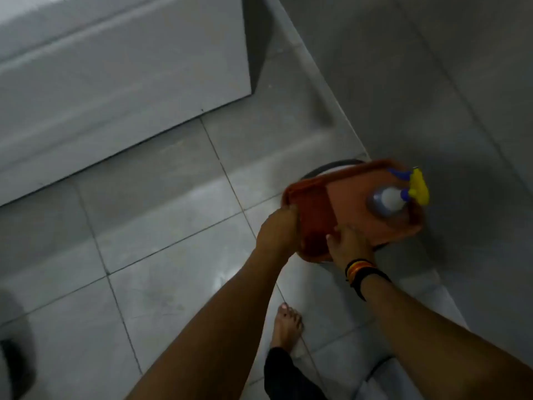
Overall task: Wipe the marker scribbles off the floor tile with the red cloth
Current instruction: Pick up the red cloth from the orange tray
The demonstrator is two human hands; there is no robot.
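Underfoot, the grey tiled floor (161, 232) fills most of the view, with a pale raised block (115, 67) at upper left and a wall (432, 67) at right. Faint dark marks lie on the tile near the lower middle (161, 301), probably the marker scribbles, though the blur leaves that uncertain.

Next in size, an orange tray (372, 217) sits on something dark and round (334, 166) by the wall. A spray bottle (389, 200) with a yellow and blue trigger head stands upright on the tray's right part. The red cloth (314, 226) lies on the tray's left part, darker than the tray.

Both hands are at the tray's near edge. The left hand (278, 230) is curled over the left rim, fingers closed around the edge or the cloth there; which of the two cannot be told. The right hand (350, 245) rests with fingers spread fairly flat on the tray beside the cloth, gripping nothing that shows; banded bracelets (360, 271) circle its wrist. A bare foot (287, 324) stands below on the floor.

The risk, as I judge it: if the cloth is dragged out sharply, or the rim tipped, the tray could tilt on its narrow support and the upright bottle topple or slide off.
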